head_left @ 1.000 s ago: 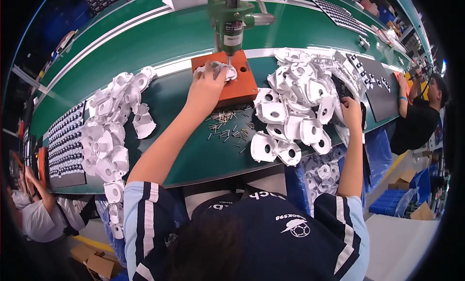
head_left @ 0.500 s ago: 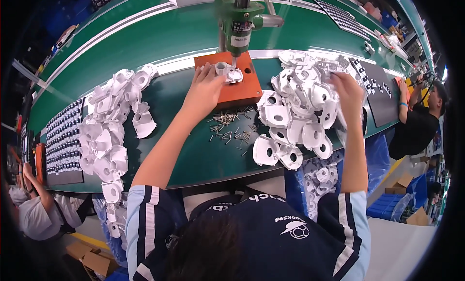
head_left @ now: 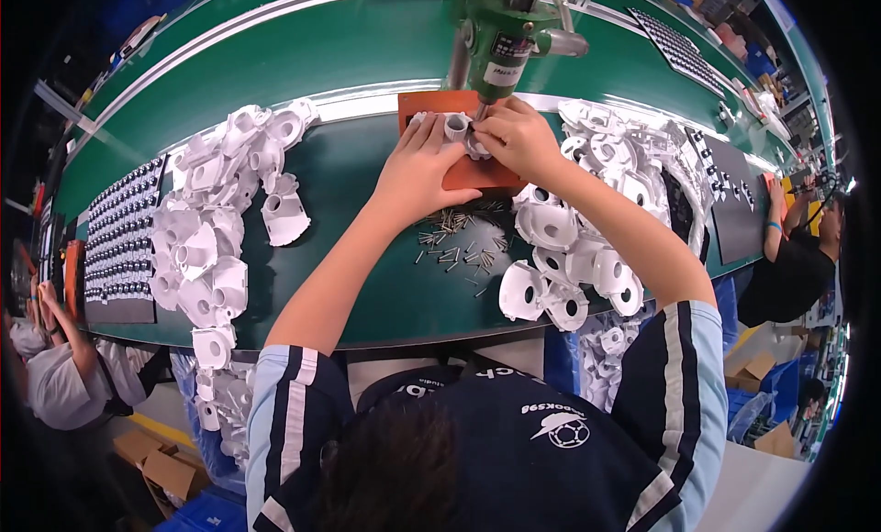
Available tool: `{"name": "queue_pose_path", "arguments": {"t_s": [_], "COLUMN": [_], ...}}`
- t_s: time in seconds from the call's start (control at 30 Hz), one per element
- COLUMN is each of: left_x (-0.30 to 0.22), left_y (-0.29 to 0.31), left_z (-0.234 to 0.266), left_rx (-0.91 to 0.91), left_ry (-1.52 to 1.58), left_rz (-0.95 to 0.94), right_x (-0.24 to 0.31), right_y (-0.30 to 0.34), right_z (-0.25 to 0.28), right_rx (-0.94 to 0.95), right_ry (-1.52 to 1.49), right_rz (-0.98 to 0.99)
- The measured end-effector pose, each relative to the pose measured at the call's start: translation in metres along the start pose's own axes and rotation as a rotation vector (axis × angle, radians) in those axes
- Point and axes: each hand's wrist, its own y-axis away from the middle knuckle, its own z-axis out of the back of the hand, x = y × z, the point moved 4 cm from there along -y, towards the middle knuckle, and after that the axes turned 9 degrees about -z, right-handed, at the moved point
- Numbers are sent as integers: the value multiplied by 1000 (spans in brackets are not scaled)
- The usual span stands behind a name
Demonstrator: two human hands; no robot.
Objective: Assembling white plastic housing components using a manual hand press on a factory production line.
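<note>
Head view: at twelve o'clock, your half-curled left hand held the white part; your right hand bent beside it, grip indiscernible. Positioning seemed underway; the next move likely called for clear fingers.

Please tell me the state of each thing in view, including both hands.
Left hand: holding white part
Right hand: at white part, grip hidden
White part: on orange block, partly covered
Press: above orange block
Metal pins: loose, scattered
White piles: heaped
Cardboard box, lower left: open
</note>
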Motion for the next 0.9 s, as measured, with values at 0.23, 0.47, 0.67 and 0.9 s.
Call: {"name": "queue_pose_path", "arguments": {"t_s": [0.23,0.47,0.67,0.9], "left_x": [2,1,1,-2], "left_y": [0,1,1,-2], "left_z": [-1,-1,-3,-5], "left_rx": [11,60,7,4], "left_ry": [-18,-56,-54,-37], "left_rz": [-5,41,23,11], "right_x": [9,53,81,67], "right_y": [-2,21,70,66], "right_z": [6,28,-18,-29], "right_rx": [247,211,792,892], "right_ry": [90,86,276,247], "right_rz": [-64,-18,134,-45]}}
